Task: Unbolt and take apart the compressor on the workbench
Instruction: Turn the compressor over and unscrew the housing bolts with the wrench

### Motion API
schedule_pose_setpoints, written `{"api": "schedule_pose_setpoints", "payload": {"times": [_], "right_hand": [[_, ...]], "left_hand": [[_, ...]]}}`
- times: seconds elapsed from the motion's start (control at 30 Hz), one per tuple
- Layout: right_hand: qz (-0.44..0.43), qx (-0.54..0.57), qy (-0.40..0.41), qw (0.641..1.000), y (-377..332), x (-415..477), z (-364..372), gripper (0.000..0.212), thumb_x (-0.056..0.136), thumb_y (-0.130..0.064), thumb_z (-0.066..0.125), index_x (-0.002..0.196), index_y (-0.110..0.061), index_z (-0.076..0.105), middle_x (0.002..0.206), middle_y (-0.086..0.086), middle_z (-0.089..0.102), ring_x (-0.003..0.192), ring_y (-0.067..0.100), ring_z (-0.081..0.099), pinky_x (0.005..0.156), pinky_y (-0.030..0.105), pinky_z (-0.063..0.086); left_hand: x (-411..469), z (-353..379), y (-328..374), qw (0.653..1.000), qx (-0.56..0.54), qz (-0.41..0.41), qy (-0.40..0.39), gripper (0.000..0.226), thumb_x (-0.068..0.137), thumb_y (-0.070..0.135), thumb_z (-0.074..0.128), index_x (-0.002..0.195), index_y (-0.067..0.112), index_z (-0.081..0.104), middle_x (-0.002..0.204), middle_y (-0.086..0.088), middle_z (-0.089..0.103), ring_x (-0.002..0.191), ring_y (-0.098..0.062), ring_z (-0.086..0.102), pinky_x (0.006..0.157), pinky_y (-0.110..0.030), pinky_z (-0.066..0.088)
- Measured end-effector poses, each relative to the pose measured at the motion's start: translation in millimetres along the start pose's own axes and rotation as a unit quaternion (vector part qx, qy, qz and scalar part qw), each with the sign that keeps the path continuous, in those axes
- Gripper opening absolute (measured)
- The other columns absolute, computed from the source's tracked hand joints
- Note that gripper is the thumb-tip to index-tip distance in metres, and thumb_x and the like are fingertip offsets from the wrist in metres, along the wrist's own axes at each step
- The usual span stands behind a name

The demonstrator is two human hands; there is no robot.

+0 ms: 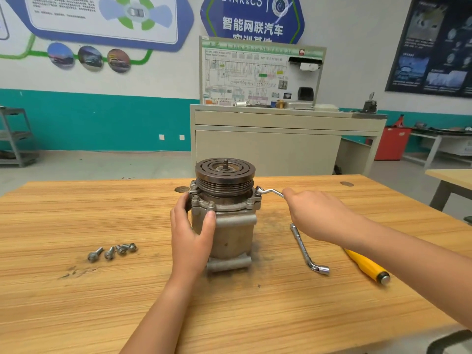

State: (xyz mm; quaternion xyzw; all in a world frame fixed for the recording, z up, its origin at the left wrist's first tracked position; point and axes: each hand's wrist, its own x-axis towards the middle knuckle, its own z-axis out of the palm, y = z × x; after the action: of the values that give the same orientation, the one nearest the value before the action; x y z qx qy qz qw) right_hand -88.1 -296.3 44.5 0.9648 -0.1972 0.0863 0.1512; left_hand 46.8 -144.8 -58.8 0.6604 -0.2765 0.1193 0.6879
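1. I've got the compressor (224, 218) standing on end mid-surface (76, 213), nearer the far edge. Its long axis is vertical, with the dark grooved pulley and threaded stub pointing up.
2. The left hand (190, 233) wraps its dull cast-metal body, thumb at the bolted flange.
3. The right hand (316, 215) grips a shiny cranked wrench (270, 192), ring end on a right-side flange bolt. The handle vanishes under the fingers.
4. Loose bolts (112, 251) lie to the left. To the right are an L-shaped socket wrench (305, 247) and a yellow handle (365, 265), partly hidden by the forearm.

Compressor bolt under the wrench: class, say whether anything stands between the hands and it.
Nothing visible does. The wrench, held by the right hand, sits on it at the right rim of the compressor; the left hand grips the body, clear of the wrench.
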Motion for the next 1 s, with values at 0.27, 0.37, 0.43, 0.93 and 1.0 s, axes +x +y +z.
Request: {"api": "schedule_pose_setpoints", "payload": {"times": [0.27, 0.37, 0.43, 0.93, 1.0], "right_hand": [[-0.010, -0.163, -0.062, 0.985, -29.3, -2.8, -32.2, 0.029, 0.089, 0.003, 0.044, 0.117, -0.003, 0.046, 0.067, -0.001, 0.035, 0.061, 0.017, 0.043, 0.040, 0.024, 0.022], [-0.040, -0.203, -0.071, 0.976, -23.8, -1.1, -40.4, 0.024, 0.090, -0.001, 0.044, 0.112, -0.008, 0.049, 0.065, -0.003, 0.030, 0.050, 0.012, 0.031, 0.041, 0.023, 0.025], [-0.058, -0.234, -0.074, 0.968, -24.4, -2.6, -42.6, 0.023, 0.092, -0.003, 0.041, 0.113, -0.008, 0.048, 0.065, -0.002, 0.029, 0.049, 0.012, 0.031, 0.040, 0.023, 0.026], [-0.138, -0.216, 0.066, 0.964, 19.0, 77.7, -1.1, 0.019, 0.093, -0.002, 0.040, 0.108, -0.008, 0.049, 0.085, 0.003, 0.059, 0.080, 0.022, 0.057, 0.065, 0.029, 0.044], [-0.161, -0.151, 0.122, 0.968, 17.3, 95.1, 13.7, 0.028, 0.097, -0.006, 0.037, 0.121, -0.010, 0.049, 0.118, 0.005, 0.059, 0.108, 0.021, 0.055, 0.090, 0.029, 0.043]], "left_hand": [[0.2, -0.6, 1.1, 1.000, 0.024, 0.006, -0.004, 0.069, 0.079, 0.046, 0.048, 0.142, 0.024, 0.031, 0.136, 0.014, 0.035, 0.129, -0.002, 0.032, 0.107, -0.024, 0.027], [0.3, -0.3, 1.1, 0.999, 0.032, 0.009, -0.005, 0.069, 0.079, 0.046, 0.048, 0.143, 0.023, 0.031, 0.136, 0.013, 0.036, 0.129, -0.002, 0.032, 0.107, -0.024, 0.027], [0.5, -0.4, 1.3, 0.999, 0.032, 0.012, -0.002, 0.070, 0.079, 0.045, 0.048, 0.143, 0.021, 0.031, 0.134, 0.013, 0.035, 0.128, -0.001, 0.032, 0.106, -0.023, 0.027], [-0.1, 1.1, 0.5, 1.000, 0.023, 0.014, 0.006, 0.067, 0.079, 0.045, 0.049, 0.141, 0.025, 0.031, 0.131, 0.017, 0.036, 0.124, 0.004, 0.033, 0.099, -0.012, 0.026], [0.4, 1.0, -1.1, 1.000, 0.023, 0.015, 0.006, 0.066, 0.079, 0.045, 0.050, 0.140, 0.026, 0.032, 0.132, 0.016, 0.036, 0.125, 0.003, 0.033, 0.100, -0.013, 0.026]]}}
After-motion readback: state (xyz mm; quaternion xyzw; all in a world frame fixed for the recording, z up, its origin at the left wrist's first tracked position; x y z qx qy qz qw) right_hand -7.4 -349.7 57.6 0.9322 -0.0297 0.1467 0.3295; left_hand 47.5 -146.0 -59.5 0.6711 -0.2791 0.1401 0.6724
